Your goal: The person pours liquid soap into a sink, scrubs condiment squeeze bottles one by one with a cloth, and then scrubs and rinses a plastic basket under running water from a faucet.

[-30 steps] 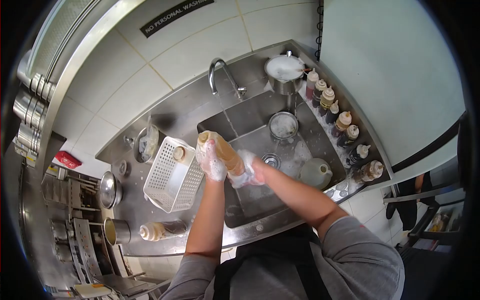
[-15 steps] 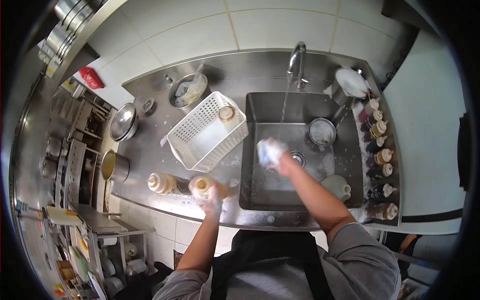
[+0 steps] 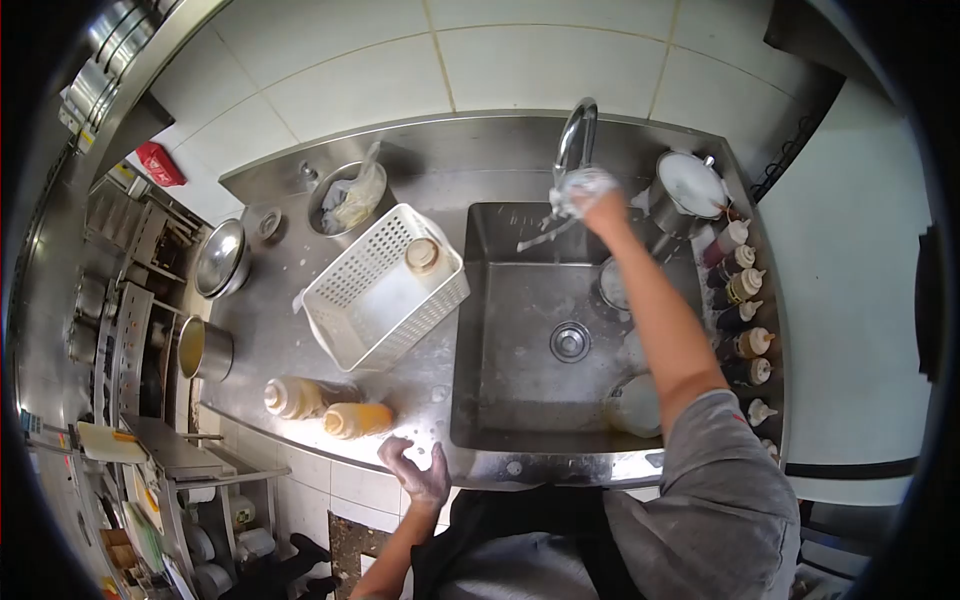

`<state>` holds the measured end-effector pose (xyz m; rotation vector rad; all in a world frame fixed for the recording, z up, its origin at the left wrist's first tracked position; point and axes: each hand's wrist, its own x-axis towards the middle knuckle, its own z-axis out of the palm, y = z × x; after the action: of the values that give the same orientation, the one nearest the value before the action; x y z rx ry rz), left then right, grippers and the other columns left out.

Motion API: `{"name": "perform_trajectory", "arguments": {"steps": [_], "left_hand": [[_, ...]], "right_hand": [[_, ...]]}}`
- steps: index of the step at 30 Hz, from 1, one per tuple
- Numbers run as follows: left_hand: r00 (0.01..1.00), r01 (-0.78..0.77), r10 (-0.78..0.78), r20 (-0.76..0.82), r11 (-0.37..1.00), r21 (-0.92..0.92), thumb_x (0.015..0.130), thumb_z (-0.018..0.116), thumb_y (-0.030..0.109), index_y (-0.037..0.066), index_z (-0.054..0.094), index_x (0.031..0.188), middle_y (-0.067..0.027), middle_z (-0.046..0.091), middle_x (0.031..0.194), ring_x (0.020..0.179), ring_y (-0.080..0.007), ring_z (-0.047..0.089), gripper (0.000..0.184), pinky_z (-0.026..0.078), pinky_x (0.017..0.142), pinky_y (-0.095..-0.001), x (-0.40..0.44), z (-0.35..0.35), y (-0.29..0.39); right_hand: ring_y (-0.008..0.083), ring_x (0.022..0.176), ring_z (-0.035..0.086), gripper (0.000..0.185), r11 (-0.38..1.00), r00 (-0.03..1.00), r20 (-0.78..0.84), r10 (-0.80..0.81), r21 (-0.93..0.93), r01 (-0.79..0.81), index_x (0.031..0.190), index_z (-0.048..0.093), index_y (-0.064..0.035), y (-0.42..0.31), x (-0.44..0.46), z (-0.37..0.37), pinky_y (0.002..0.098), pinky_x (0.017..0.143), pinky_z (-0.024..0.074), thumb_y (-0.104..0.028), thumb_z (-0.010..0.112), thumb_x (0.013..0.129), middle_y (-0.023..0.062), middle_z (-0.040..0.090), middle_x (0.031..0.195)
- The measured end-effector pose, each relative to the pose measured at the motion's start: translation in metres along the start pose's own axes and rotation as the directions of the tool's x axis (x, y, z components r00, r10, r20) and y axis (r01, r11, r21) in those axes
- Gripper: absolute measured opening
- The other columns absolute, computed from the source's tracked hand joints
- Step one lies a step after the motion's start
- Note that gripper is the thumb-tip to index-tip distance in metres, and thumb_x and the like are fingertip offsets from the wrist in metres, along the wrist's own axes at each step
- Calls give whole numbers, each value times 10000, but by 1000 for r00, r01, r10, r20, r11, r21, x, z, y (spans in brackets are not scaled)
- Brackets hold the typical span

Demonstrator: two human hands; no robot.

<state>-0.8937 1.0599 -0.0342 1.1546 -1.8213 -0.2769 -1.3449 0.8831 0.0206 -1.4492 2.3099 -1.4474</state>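
My right hand [image 3: 590,198] is wrapped round a soapy white cloth [image 3: 580,188] just below the faucet [image 3: 576,135], where water splashes off it. My left hand [image 3: 420,470] has its fingers apart and holds nothing, at the counter's front edge. Left of it, a squeeze bottle with orange-yellow contents [image 3: 358,420] stands on the steel counter [image 3: 290,340], beside another bottle with a pale cap [image 3: 295,397]. Below my right forearm lies the sink basin [image 3: 530,350]; the forearm partly hides a round metal container [image 3: 612,283] in it.
A white perforated basket [image 3: 385,290] holds one bottle. Behind it stands a metal pot with plastic bags [image 3: 350,198]. Several squeeze bottles line the sink's right side, below a foamy pot [image 3: 690,185]. A translucent jug [image 3: 637,405] lies in the sink. Metal bowls [image 3: 222,260] are far left.
The orange-yellow bottle, earlier in my left hand, now stands released on the counter. My left hand has opened and drawn back. My right hand has moved up with the cloth to the faucet.
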Motion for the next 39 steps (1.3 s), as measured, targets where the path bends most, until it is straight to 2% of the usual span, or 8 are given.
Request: {"name": "perform_trajectory", "arguments": {"steps": [13, 16, 18, 22, 25, 29, 33, 39], "left_hand": [[703, 298, -341, 624, 938, 178, 666, 746, 118, 24, 403, 1224, -143, 574, 1080, 1012, -244, 553, 661, 432, 874, -318, 273, 122, 0], [688, 423, -405, 602, 898, 121, 673, 749, 129, 17, 414, 1216, -118, 588, 1058, 987, -209, 561, 648, 434, 872, -302, 271, 123, 5], [763, 486, -348, 544, 865, -128, 721, 718, 149, 3, 460, 1171, -91, 588, 1041, 977, -179, 553, 538, 441, 857, -300, 259, 127, -31], [875, 396, -181, 450, 803, -446, 756, 694, 164, 27, 459, 1168, -111, 590, 1061, 959, -186, 561, 493, 445, 837, -314, 278, 70, 39], [946, 231, -16, 322, 731, -642, 810, 657, 254, 30, 424, 1219, -113, 561, 1104, 981, -198, 552, 521, 442, 857, -324, 281, 55, 80], [800, 556, 55, 597, 304, -774, 882, 391, 553, 20, 400, 1265, -122, 539, 1156, 1033, -228, 549, 657, 433, 910, -339, 243, 90, 110], [612, 789, 55, 789, 31, -614, 866, 270, 645, 86, 389, 1303, -93, 499, 1237, 1111, -229, 497, 720, 394, 956, -376, 206, 118, 122], [639, 768, 142, 756, -55, -638, 879, 310, 609, 40, 378, 1310, -94, 479, 1271, 1163, -239, 458, 717, 322, 1017, -375, 189, 128, 132]], "right_hand": [[364, 959, 580, 456, 688, 924, 236, 301, -725, -39, 1060, 599, 11, 196, 91, -112, 391, 855, 458, -318, 621, 745, 247, 588, 1038], [303, 885, 602, 433, 988, 940, -305, 151, 15, -154, 1052, 581, 15, 157, 60, -122, 378, 764, 482, -312, 600, 770, 207, 605, 1016], [227, 871, 595, 442, 493, 813, 20, 582, 786, -372, 1098, 547, -42, 105, 10, -116, 354, 689, 497, -344, 601, 780, 124, 592, 1020], [182, 812, 595, 449, 51, 763, 349, 543, 894, -446, 1156, 488, -67, -8, -96, -51, 280, 675, 507, -273, 648, 790, 99, 566, 1027], [201, 973, 540, 388, 600, 995, 74, 60, 794, -96, 1117, 484, -47, -93, -146, -20, 336, 807, 470, -182, 645, 790, 119, 525, 1121], [338, 1025, 519, 377, 585, 641, -380, -667, 266, 766, 1052, 617, -98, -163, -144, -17, 460, 866, 423, -203, 684, 696, 113, 548, 1088], [308, 983, 549, 292, 540, 988, -128, 88, 840, 61, 990, 624, -75, -152, -135, -20, 440, 902, 414, -215, 596, 735, 128, 580, 1049], [338, 958, 550, 288, 787, 814, -366, -450, 268, 556, 965, 617, -75, -152, -137, -56, 427, 889, 409, -164, 575, 694, 126, 589, 1063]]}}
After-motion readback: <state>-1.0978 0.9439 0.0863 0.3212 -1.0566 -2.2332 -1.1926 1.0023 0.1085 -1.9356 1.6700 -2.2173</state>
